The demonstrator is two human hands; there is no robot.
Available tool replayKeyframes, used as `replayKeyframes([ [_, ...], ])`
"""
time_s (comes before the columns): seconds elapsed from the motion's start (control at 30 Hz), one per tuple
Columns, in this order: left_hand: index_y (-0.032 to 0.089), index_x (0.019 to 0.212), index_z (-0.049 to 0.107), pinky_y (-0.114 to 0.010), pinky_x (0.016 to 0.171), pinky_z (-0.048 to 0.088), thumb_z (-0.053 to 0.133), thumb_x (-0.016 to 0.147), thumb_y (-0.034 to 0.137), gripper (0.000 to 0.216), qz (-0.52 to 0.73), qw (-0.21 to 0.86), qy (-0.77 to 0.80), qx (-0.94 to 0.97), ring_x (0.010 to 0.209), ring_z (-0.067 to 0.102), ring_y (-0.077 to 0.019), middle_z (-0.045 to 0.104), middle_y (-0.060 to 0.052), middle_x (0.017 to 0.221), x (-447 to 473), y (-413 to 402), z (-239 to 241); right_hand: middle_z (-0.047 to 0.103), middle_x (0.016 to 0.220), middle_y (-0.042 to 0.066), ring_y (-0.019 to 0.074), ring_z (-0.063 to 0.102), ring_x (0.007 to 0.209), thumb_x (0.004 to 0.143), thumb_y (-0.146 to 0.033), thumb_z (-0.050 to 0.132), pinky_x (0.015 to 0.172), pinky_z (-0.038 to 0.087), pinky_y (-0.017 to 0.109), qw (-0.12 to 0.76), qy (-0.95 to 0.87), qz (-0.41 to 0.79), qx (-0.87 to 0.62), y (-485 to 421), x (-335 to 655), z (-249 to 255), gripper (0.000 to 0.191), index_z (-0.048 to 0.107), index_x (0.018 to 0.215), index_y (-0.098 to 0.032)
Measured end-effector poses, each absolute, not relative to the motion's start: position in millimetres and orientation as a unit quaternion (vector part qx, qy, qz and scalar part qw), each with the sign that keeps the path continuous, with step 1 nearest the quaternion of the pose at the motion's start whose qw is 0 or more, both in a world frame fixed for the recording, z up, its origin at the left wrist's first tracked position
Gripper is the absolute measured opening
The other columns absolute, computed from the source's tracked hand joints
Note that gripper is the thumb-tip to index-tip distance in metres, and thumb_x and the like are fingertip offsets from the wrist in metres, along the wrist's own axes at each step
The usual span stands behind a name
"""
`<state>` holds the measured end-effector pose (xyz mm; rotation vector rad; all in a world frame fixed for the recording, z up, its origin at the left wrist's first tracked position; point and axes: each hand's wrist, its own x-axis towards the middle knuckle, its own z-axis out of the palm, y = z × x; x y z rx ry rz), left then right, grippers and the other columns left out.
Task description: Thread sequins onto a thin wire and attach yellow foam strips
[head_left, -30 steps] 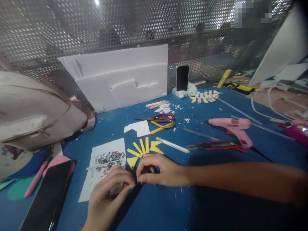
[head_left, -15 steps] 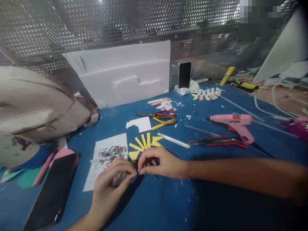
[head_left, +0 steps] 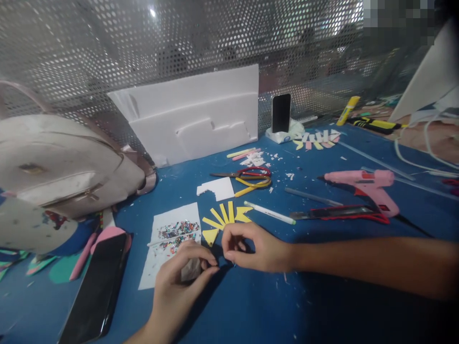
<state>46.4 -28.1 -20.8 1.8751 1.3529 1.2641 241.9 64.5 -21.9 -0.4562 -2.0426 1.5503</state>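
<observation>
My left hand (head_left: 184, 277) is low over the blue table, beside a white paper (head_left: 150, 272) with many small shiny flakes on it. Its thumb and fingertips come together; whatever may be between them is too small to make out. Just to the right, my right hand (head_left: 260, 248) pinches thumb against forefinger, also with nothing I can name in it. A small gap separates the fingertips of both hands. Right behind them lie flat yellow strips (head_left: 230, 211) in a fan and a yellow triangular piece (head_left: 210, 236).
Farther back are scissors (head_left: 253, 182), a white cut-out piece (head_left: 224, 188), a capped pen (head_left: 270, 213), a red-edged cutter (head_left: 340, 213) and a pink glue gun (head_left: 362, 179). A black phone (head_left: 95, 291) lies left, before a pale bag (head_left: 82, 157). White foam sheets (head_left: 201, 110) stand behind.
My fingertips, close together earlier, have drawn slightly apart. The whole view has shifted a little, so the table's things appear farther right. The other things lie as before.
</observation>
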Motion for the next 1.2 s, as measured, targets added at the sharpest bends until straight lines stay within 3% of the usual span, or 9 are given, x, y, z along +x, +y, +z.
replayKeyframes([
  [1.2,0.024,0.09,0.063,-0.032,0.072,0.044,0.069,0.082,0.007,0.02,0.464,0.27,0.47,0.701,0.074,0.058,-0.0152,0.065,0.002,0.079,46.7,-27.1,-21.7,0.053,0.073,-0.003,0.0072,0.045,0.064,0.079,-0.014,0.06,0.059,0.038,0.019,0.265,-0.809,0.507,-0.136,63.0,241.8,-29.4,0.007,0.055,0.077,-0.016],
])
